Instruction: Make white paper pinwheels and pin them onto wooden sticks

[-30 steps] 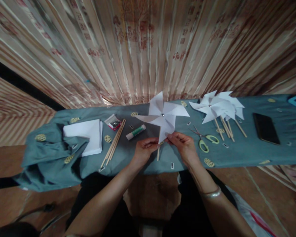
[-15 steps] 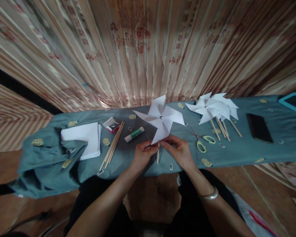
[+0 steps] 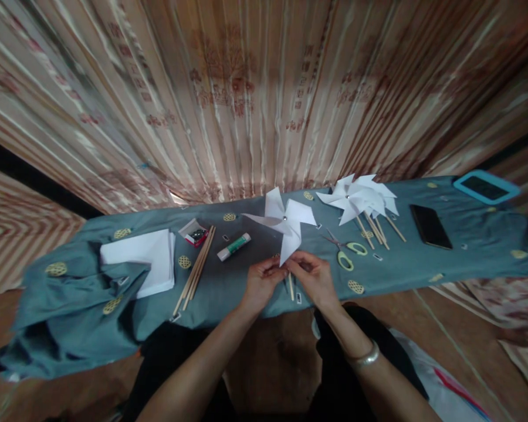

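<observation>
A white paper pinwheel [image 3: 290,220] with a silver pin at its centre stands up from a thin wooden stick [image 3: 291,288]. My left hand [image 3: 264,281] and my right hand [image 3: 314,275] meet just below its blades, fingers closed around the upper part of the stick. The stick's lower end shows beneath my fingers, and the part inside the grip is hidden. To the right of my right hand lie scissors [image 3: 347,258] with light green handles. A glue stick [image 3: 234,247] with a green label rests beyond my left hand.
Several finished pinwheels [image 3: 361,199] lie at the back right, near a black phone [image 3: 430,226] and a blue-framed tablet [image 3: 486,187]. Leftward are wooden sticks [image 3: 196,266], an open box of pins [image 3: 194,233] and stacked white paper [image 3: 158,281]. A patterned curtain [image 3: 246,129] hangs behind the cloth-covered table [image 3: 237,293].
The pinwheel's blades have turned and tilted, and its stick now slants the other way. Both hands still grip it. My view has shifted slightly to the right.
</observation>
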Demonstrator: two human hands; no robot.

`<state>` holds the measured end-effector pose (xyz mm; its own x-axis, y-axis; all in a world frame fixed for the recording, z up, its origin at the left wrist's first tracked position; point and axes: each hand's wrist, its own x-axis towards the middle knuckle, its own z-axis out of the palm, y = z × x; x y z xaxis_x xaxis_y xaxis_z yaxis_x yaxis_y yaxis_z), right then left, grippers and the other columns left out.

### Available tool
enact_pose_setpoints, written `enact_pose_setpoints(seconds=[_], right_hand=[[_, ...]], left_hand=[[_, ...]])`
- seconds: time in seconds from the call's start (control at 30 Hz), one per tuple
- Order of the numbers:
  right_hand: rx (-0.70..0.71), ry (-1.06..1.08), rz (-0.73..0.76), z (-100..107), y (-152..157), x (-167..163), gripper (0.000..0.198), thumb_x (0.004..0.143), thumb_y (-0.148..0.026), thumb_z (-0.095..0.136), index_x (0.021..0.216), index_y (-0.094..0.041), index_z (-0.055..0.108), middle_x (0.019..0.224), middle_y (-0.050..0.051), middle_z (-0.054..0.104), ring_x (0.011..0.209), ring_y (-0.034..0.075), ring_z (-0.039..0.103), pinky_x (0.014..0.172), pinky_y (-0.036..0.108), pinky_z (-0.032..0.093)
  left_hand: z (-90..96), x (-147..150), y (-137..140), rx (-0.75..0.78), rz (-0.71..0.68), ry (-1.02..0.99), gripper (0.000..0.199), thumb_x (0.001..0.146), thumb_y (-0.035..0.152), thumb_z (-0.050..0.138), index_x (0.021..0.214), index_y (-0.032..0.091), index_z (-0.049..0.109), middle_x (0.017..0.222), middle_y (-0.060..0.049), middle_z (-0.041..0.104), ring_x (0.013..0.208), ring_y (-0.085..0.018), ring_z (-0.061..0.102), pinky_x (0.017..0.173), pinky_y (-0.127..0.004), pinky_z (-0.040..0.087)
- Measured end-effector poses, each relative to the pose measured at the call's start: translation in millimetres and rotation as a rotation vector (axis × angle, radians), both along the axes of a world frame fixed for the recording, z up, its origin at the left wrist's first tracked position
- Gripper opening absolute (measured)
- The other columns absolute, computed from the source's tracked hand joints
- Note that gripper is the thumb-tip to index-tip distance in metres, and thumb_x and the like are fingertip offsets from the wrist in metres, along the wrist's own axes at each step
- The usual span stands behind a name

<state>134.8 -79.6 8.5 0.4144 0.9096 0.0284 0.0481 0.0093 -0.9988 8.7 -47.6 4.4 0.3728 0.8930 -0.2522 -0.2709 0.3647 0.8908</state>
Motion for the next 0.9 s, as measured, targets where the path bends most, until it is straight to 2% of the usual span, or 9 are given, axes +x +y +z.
enact_pose_setpoints(seconds=[0.13,0.23,0.33,0.47,0.67,0.9], right_hand=[[-0.001,0.033,-0.066,3,6,7,0.018,0.065,-0.041,0.076,0.068,-0.023,0.074,0.063,0.0,0.073,0.058,0.016,0.063,0.059,0.028,0.05],[-0.001,-0.002,-0.139,5,13,25,0.024,0.062,-0.045,0.078,0.069,-0.022,0.075,0.065,0.001,0.073,0.058,0.015,0.061,0.06,0.029,0.049],[-0.008,-0.099,-0.246,11,21,58,0.032,0.056,-0.05,0.079,0.069,-0.021,0.074,0.065,0.001,0.072,0.059,0.016,0.06,0.06,0.03,0.049],[-0.044,-0.236,-0.358,19,31,116,0.033,0.054,-0.05,0.077,0.068,-0.02,0.073,0.068,0.002,0.072,0.062,0.017,0.059,0.063,0.031,0.047],[-0.24,-0.526,-0.532,15,35,184,0.017,0.056,-0.036,0.076,0.059,-0.021,0.07,0.056,0.003,0.066,0.06,0.02,0.057,0.062,0.034,0.041],[-0.475,-0.758,-0.523,2,48,201,0.007,0.061,-0.027,0.073,0.06,-0.02,0.071,0.061,0.006,0.069,0.069,0.026,0.067,0.066,0.035,0.046]], left_hand=[[-4.0,3,-1,-0.01,-0.005,-0.026,0.04,0.051,0.032,0.091,0.086,0.017,0.079,0.085,-0.005,0.079,0.081,-0.022,0.073,0.086,-0.036,0.056],[-6.0,3,-3,-0.009,-0.008,-0.039,0.043,0.053,0.03,0.09,0.093,0.018,0.078,0.089,-0.006,0.079,0.082,-0.021,0.074,0.084,-0.034,0.057],[-6.9,1,-4,0.002,-0.011,-0.05,0.043,0.054,0.029,0.089,0.094,0.017,0.078,0.089,-0.006,0.079,0.082,-0.02,0.074,0.084,-0.033,0.057],[-7.8,-3,-6,0.025,-0.026,-0.058,0.041,0.057,0.03,0.088,0.095,0.018,0.077,0.09,-0.007,0.079,0.082,-0.021,0.074,0.085,-0.035,0.057],[-11.1,-4,-9,0.029,-0.057,-0.027,0.037,0.06,0.026,0.086,0.095,0.018,0.078,0.09,-0.008,0.079,0.08,-0.02,0.073,0.084,-0.034,0.056],[-14.2,-3,-14,0.009,-0.082,-0.005,0.03,0.068,0.016,0.079,0.098,0.017,0.077,0.091,-0.006,0.079,0.078,-0.016,0.071,0.081,-0.029,0.055]])
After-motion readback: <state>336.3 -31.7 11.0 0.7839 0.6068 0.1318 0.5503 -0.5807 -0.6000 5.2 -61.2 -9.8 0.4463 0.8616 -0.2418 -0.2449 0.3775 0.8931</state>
